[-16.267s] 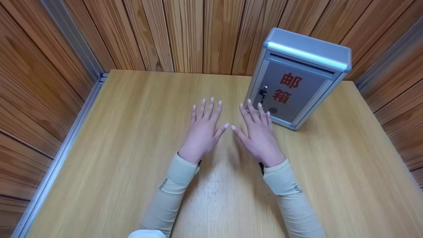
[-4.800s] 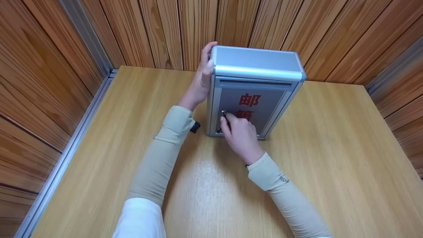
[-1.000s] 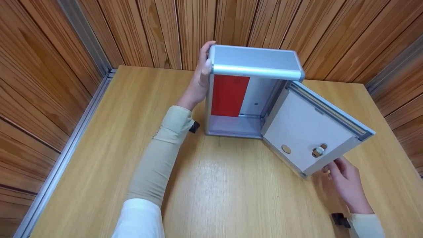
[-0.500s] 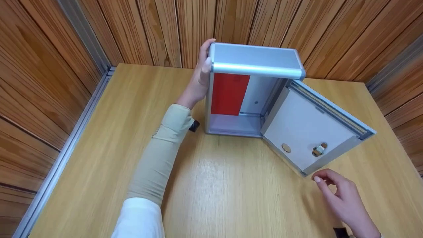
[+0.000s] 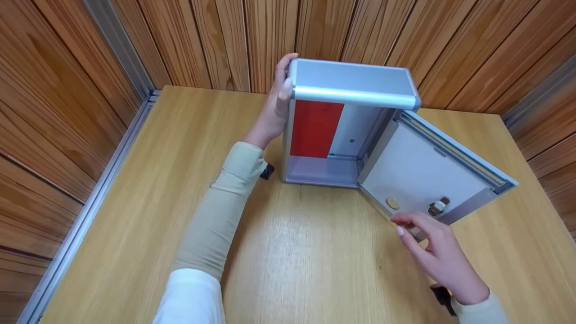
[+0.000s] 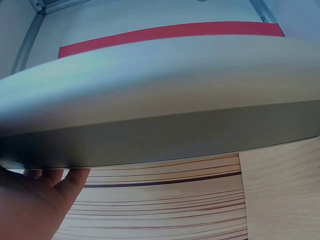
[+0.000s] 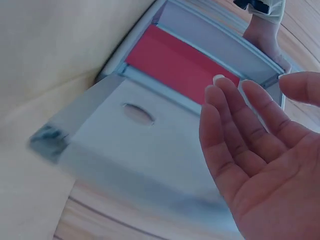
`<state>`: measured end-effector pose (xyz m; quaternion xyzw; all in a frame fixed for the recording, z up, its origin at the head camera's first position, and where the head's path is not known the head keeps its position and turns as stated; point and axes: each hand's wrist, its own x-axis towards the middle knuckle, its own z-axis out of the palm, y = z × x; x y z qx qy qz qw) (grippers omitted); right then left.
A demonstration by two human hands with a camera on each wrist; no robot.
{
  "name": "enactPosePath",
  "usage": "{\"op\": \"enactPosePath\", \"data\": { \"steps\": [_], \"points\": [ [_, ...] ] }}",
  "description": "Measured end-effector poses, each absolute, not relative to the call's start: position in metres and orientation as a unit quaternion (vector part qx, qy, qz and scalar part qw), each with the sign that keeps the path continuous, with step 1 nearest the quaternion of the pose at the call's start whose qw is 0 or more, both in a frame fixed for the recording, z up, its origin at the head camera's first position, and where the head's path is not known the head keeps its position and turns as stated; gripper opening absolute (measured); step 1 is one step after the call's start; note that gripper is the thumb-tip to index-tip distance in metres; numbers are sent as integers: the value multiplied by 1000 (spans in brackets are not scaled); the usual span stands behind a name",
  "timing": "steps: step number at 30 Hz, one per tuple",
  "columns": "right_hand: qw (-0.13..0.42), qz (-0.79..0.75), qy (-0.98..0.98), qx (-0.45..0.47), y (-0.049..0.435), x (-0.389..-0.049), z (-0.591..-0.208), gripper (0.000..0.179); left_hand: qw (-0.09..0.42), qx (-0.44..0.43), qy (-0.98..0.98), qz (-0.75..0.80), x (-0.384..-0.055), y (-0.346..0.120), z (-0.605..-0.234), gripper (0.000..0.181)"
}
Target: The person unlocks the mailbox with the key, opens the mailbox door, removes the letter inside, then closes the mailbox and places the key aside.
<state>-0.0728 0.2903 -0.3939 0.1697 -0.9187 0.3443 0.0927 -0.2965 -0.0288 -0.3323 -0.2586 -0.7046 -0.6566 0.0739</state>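
A silver metal mailbox (image 5: 355,81) stands upright on the table, its door (image 5: 418,162) swung wide to the right. Inside it, a red flat sheet (image 5: 315,128), perhaps an envelope, leans at the left. My left hand (image 5: 274,105) grips the mailbox's upper left corner; in the left wrist view its fingers (image 6: 75,182) reach behind the box. Just in front of the door's lower edge hovers my right hand (image 5: 434,252), holding nothing. Its fingers (image 7: 255,130) are loosely bent in the right wrist view. A lock cam (image 5: 438,205) shows on the door's inner face; the key side is hidden.
The box stands on a wooden table (image 5: 315,270). Close behind rises a wood-plank wall (image 5: 202,45), with another plank wall (image 5: 49,112) at the left. The door juts out over the right part of the table.
Earlier the mailbox stood farther right, shut, with both hands apart from it; later my right hand worked at its lock. Since then the door opened, and my right hand released it and moved left.
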Motion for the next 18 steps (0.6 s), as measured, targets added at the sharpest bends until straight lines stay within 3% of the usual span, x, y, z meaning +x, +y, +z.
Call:
{"op": "enactPosePath", "data": {
  "steps": [7,13,18],
  "points": [
    [130,369,-890,236,271,-98,-389,30,71,-262,-701,-660,-296,-30,-333,86],
    [156,418,-868,219,239,-110,-375,27,83,-272,-711,-643,-296,-31,-333,80],
    [141,443,-863,200,221,-121,-369,24,82,-268,-711,-645,-295,-30,-332,80]
  ]
}}
